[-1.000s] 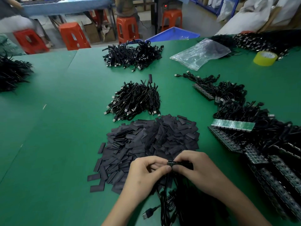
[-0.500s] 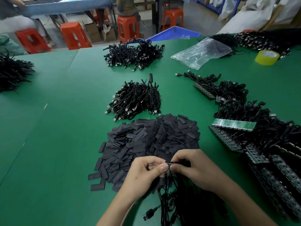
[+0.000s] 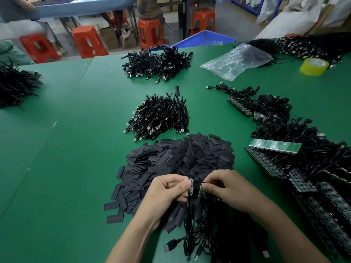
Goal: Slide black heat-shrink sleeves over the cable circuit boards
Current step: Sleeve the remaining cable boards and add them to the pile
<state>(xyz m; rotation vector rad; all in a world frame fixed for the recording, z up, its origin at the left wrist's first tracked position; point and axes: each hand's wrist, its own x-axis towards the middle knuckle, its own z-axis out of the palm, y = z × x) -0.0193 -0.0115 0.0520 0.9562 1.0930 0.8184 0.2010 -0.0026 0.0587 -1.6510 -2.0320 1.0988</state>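
The black cables [image 3: 191, 230] lie in a tangle on the near side of the sleeve pile [image 3: 171, 160], with a USB plug [image 3: 168, 246] poking out on the left of the bunch.

Right at the pile's near edge are your hands, and here's what's new: they've come apart. Instead of both clamping one dark piece, there's now a gap between them. Your left hand [image 3: 167, 192] pinches a circuit board [image 3: 190, 187] with thumb and curled fingers. Your right hand [image 3: 231, 188] pinches a second board [image 3: 201, 189] just beside it, not touching.

Looks to me like you just snapped one board off its neighbour. No sleeve is on either yet, and both hands are busy, so one has to let go before you can grab a sleeve.

Right of the pile sit more cables and board strips, with a green panel [image 3: 275, 146] on top, kinda crowding that side. Just beyond the pile is a cable bundle [image 3: 161, 118], then a farther bundle [image 3: 157, 63]. Beyond the pile and off to the right are a plastic bag [image 3: 237, 61] and a yellow tape roll [image 3: 314, 66]. Orange stools [image 3: 87, 41] stand past the green table [image 3: 66, 149].
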